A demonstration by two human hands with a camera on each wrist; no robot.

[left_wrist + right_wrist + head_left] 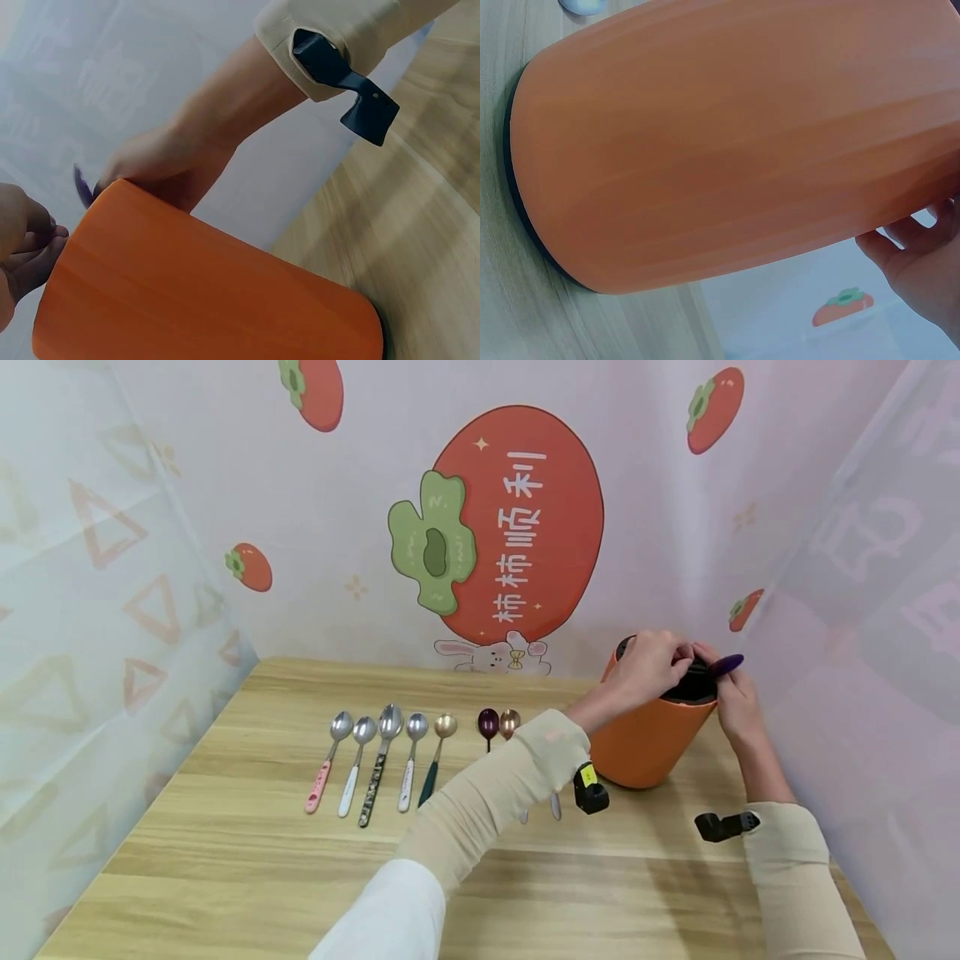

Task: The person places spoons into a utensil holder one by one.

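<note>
An orange holder [648,743] with a black inner rim stands at the right of the table. My left hand [652,664] is over its opening, fingers bent and fingertips close together. In the left wrist view the left hand [26,247] shows only partly, and whatever may lie between its fingertips is hidden. My right hand [738,706] grips the holder's right rim; in the right wrist view the right hand's fingers [911,244] bend against the wall. A purple oval spoon end [726,665] sticks out at the rim beside the right thumb; its other end is out of sight.
Several spoons lie in a row left of the holder, among them a pink-handled spoon [318,785], a dark-green-handled spoon [429,781] and a purple spoon [488,722]. My left forearm covers some of their handles. Printed cloth [337,610] walls the table's back and sides.
</note>
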